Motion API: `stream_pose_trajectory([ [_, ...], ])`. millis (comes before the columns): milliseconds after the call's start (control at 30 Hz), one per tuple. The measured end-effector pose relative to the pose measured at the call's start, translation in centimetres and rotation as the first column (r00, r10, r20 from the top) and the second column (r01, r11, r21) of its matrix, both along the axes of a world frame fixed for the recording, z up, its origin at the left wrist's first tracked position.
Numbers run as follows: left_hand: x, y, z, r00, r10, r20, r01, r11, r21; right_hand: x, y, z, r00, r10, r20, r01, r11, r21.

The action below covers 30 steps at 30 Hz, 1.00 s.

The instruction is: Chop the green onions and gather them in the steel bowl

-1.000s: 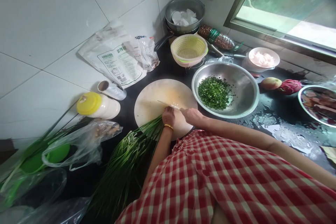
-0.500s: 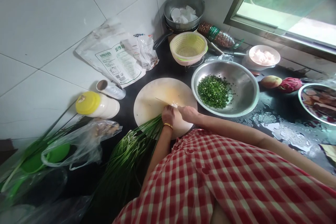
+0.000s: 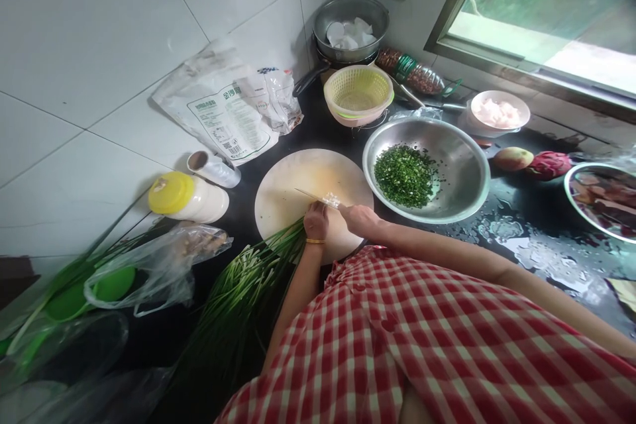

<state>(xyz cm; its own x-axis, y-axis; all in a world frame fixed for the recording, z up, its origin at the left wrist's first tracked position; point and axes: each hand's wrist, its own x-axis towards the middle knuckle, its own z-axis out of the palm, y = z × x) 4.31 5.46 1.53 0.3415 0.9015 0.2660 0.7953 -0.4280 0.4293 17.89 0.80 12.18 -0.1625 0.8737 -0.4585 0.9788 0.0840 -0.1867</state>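
My left hand (image 3: 316,219) is closed round a bunch of long green chives (image 3: 253,266), pressing its white end on the round cutting board (image 3: 281,175). The leaves trail off the board toward the lower left. In my right hand (image 3: 361,220) is the handle of a knife (image 3: 309,194), its thin blade pointing left just past my left fingertips. Small chopped white pieces (image 3: 331,199) lie beside the blade. Chopped greens (image 3: 406,175) fill the left part of a steel bowl (image 3: 460,175) to the right of the board. My fingers partly hide the bunch's cut end.
A yellow-lidded jar (image 3: 189,197), a roll of plastic bags (image 3: 213,169) and a clear bag (image 3: 163,265) stand left. Behind are a yellow basket (image 3: 358,89) and a pan (image 3: 350,23). Rightward are a white bowl (image 3: 499,112), a dragon fruit (image 3: 548,165) and puddled water (image 3: 544,255).
More chopped white pieces show by the blade. My left hand has shifted slightly left along the bunch, and the whole view has moved a little.
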Motion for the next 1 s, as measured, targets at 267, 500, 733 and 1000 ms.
stream_pose_trajectory([
  [267,-0.3,0.4,-0.3,0.999,-0.034,0.032,0.033,0.999,0.03,-0.2,1.5,0.4,0.998,-0.015,-0.064,0.017,0.999,0.033],
  [500,-0.2,0.7,-0.9,1.0,0.005,0.002,-0.005,0.998,0.07,-0.4,1.4,0.3,0.998,-0.034,-0.059,0.034,0.999,0.005],
  [733,-0.2,0.4,-0.4,0.999,-0.038,-0.001,0.038,0.997,0.067,0.3,1.7,0.1,0.998,0.002,-0.071,0.0,1.0,0.021],
  [1000,-0.3,0.2,0.0,0.994,0.007,-0.106,0.0,0.998,0.064,-0.6,1.5,-0.1,0.996,-0.009,-0.084,0.01,1.0,0.017],
])
